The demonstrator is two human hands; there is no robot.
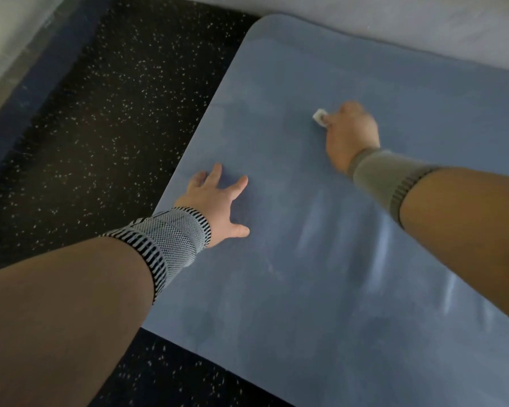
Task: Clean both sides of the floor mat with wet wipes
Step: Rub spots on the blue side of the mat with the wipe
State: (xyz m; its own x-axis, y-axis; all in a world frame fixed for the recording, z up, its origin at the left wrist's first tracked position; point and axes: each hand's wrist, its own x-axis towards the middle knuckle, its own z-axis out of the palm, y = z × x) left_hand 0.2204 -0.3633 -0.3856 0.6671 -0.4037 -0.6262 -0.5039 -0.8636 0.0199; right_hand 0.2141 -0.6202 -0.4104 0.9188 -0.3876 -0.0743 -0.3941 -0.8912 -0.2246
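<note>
Black speckled rubber flooring (106,118) is running under everything, with a pale wall (394,22) along the far side and a dark blue baseboard strip (27,92) off to the left. Lying flat on that floor is the blue floor mat (321,259), its far edge butting up against the wall and one rounded corner showing at the top.

The person is leaning over it with both arms out. Their left hand (218,207) is resting near the mat's left edge, fingers spread wide and straight, holding nothing — just pinning the mat down, I'd say. The right hand (351,133) is further up toward the middle, fingers curled around a small white wet wipe (320,117) that's poking out at the fingertips and touching the mat. Both wrists are wearing knit bands.

Shiny streaks are showing nearer the camera, so that part looks damp already. Only the top face is visible, so the flip is probably still to come.

Handling-wise, the mat looks thin, light and floppy — likely grippy when wet. For turning it, I'd be grabbing that left edge or a corner and peeling it over.
</note>
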